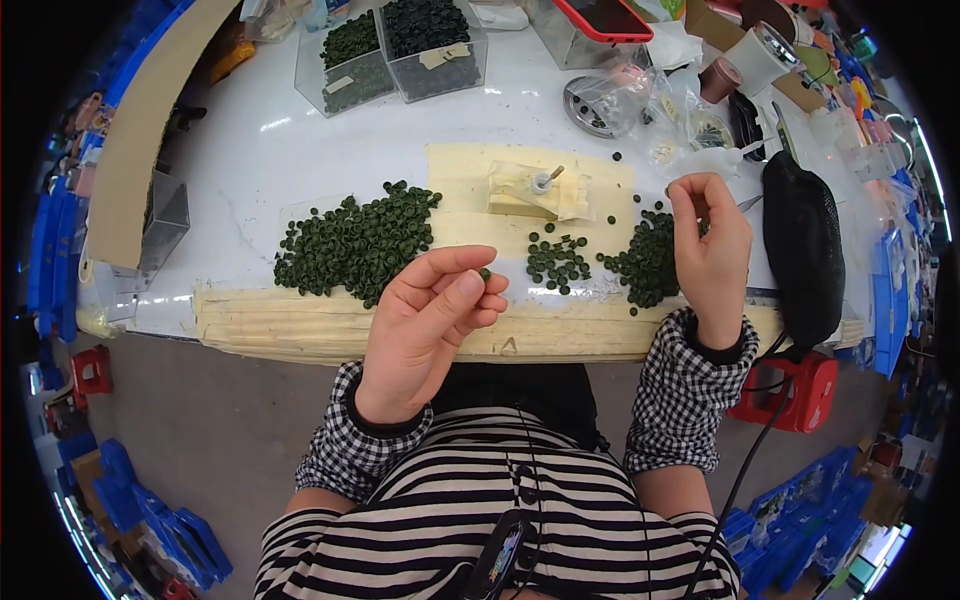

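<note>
My left hand (pixel 420 325) is raised over the front edge of the table, closed in a pinch on a small round dark green cap (pixel 485 273). Farther right, my right hand (pixel 715 255) hangs over a pile of green caps (pixel 643 262), thumb and forefinger pressed together; what they pinch is too small to make out. A larger heap of the same caps (pixel 350 245) lies to the left, with a smaller scatter (pixel 558 260) between the hands. Behind this scatter stands a tape-wrapped block (pixel 512 200) with a short upright peg (pixel 543 183).
Two clear bins (pixel 430 75) of dark pieces stand at the back. A round metal tin (pixel 588 105) and plastic bags (pixel 645 105) lie back right. A black mesh pouch (pixel 803 245) borders my right hand. Cardboard (pixel 140 130) rises at the left. Padding (pixel 300 325) lines the front edge.
</note>
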{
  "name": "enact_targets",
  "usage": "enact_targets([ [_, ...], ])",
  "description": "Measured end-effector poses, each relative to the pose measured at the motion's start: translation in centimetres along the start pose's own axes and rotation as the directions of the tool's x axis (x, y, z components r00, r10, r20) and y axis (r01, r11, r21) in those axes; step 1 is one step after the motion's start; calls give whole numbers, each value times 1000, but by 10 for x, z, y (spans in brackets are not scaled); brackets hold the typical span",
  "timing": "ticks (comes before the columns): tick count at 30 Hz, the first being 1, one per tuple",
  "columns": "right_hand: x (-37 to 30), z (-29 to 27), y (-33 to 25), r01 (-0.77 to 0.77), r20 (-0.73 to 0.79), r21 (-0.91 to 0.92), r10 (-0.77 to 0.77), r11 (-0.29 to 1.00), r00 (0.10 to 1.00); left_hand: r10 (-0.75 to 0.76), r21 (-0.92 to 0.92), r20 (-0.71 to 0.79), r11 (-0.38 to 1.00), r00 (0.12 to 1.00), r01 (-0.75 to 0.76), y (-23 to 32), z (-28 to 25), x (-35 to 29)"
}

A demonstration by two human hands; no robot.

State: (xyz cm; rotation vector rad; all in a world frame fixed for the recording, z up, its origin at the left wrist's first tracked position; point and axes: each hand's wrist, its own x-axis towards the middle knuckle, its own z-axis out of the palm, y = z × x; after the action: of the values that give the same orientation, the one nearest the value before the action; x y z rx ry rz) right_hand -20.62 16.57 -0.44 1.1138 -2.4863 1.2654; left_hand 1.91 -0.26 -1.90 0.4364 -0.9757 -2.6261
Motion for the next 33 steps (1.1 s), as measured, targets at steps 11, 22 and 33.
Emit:
enact_targets([
  [11, -38, 17, -67, -443, 430, 831, 115, 336, 895, 68, 123, 92, 989, 993, -79, -5, 23, 1],
  [22, -48, 41, -79, 28, 21, 586, -50, 810, 999, 161, 179, 132, 967, 978, -183, -11, 25, -1],
  [33, -49, 37, -82, 190, -59, 460, -183, 868, 981, 196, 78, 96, 976, 976, -204, -11, 25, -1],
])
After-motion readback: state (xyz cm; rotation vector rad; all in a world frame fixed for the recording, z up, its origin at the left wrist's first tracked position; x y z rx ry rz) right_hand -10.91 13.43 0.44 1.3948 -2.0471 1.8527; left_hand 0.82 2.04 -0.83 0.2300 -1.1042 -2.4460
